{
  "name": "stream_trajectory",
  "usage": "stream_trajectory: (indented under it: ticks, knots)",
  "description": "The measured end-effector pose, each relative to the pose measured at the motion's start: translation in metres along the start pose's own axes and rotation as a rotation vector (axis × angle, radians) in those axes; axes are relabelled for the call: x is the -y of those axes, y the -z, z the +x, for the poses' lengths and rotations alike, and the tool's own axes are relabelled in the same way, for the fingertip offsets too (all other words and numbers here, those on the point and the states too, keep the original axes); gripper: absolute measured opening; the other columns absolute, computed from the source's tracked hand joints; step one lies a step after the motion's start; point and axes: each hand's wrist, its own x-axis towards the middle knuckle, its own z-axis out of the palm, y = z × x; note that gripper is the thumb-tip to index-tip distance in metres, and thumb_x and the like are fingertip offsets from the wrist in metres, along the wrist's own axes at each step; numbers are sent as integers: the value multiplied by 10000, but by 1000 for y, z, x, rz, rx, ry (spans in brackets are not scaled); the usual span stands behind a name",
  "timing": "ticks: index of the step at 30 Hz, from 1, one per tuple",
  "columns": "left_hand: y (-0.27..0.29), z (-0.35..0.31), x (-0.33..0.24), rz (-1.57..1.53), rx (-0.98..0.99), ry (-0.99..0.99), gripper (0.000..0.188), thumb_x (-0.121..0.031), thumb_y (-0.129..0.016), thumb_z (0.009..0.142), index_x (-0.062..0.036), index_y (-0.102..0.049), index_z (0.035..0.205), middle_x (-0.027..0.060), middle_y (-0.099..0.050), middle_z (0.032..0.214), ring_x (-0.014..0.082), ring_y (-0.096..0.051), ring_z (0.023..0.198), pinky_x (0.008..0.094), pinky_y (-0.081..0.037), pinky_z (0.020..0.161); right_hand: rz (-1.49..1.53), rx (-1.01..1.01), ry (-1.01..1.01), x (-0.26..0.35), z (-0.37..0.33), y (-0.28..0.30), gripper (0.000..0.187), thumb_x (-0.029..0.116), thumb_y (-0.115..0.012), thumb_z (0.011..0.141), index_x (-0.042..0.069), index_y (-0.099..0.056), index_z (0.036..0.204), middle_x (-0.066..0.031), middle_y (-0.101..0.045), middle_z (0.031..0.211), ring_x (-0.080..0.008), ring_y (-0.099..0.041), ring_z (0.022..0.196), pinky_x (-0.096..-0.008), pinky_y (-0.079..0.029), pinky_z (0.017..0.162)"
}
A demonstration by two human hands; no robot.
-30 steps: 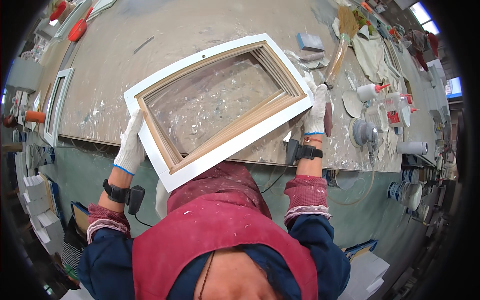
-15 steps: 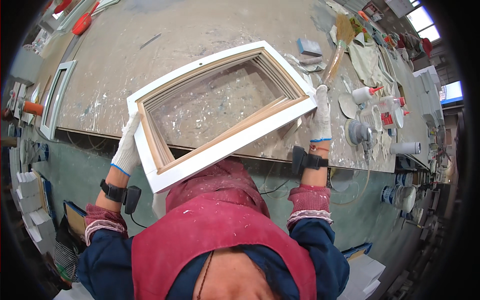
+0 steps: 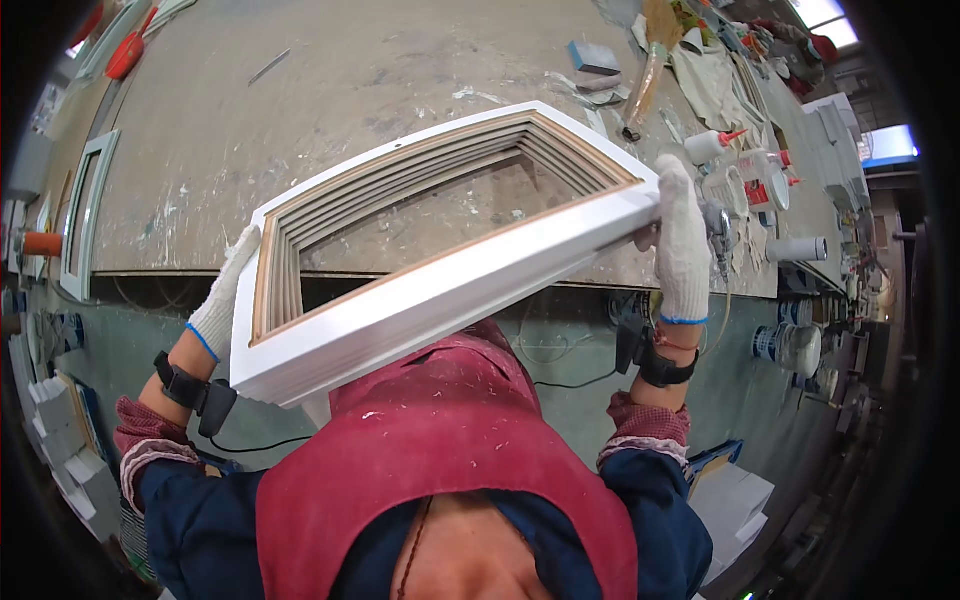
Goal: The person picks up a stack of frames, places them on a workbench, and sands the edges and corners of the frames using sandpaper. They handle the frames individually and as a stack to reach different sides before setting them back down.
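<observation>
A thick white frame (image 3: pixel 450 268) with a curved far edge is held up between my hands, over the near edge of the workbench. Its opening has a tan inner lip and several ridges, like stacked layers. My left hand (image 3: pixel 222 296), in a white knit glove with a blue cuff, grips the left end; its fingertips are partly hidden behind the frame. At the opposite end my right hand (image 3: pixel 683 240), gloved alike, is closed on the right side. The frame slants, its left end nearer to me, and its front side face shows.
The stained workbench (image 3: pixel 200 180) spans the far side. On its right lie a blue sanding block (image 3: pixel 594 57), a brush (image 3: pixel 650 85), a red-tipped glue bottle (image 3: pixel 708 146) and a white cylinder (image 3: pixel 797 249). A narrow pale frame (image 3: pixel 88 215) sits at left.
The white frame has come up closer to me and tilted, so its front side and inner ridges show more. Both hands moved with it, appearing farther apart.
</observation>
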Motion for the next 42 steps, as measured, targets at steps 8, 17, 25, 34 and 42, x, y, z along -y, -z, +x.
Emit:
stream_trajectory:
  ticks: [8,17,25,34,42]
  knots:
    - [19,23,-30,-109,168,77,659,-578,-429,1019,-40,-540,1383,173,-707,1104,211,-749,863,311,-659,717,-222,-21,207,28,21,-13,563,488,-556,998,26,-606,1316,-113,-689,1072,-168,-624,958,-306,-479,882]
    - [29,29,-41,-170,157,120,613,-505,-409,1052,-32,-498,1432,195,-673,1234,228,-736,972,341,-654,771,415,-77,354,-3,80,-39,418,335,-631,1002,31,-651,1287,-58,-694,1114,-118,-629,965,-248,-493,870]
    - [67,41,-52,1,248,62,574,-425,-401,1079,-52,-391,1515,146,-507,1478,241,-517,1334,437,-430,1136,528,7,251,22,109,-54,350,353,-630,988,55,-701,1157,11,-650,944,-87,-600,852,-252,-499,750]
    - [85,12,-21,337,-113,-429,665,-468,-472,1033,-51,-352,1536,139,-447,1522,265,-454,1383,440,-387,1149,255,398,416,45,144,-56,425,405,-641,965,34,-716,1159,-29,-695,1006,-126,-640,907,-256,-507,793]
    - [39,0,-31,615,-166,-1342,756,-486,-531,991,-45,-298,1560,123,-344,1595,277,-354,1453,434,-303,1193,311,357,263,58,181,-79,466,468,-612,977,43,-730,1125,-78,-721,1024,-147,-663,934,-288,-525,792]
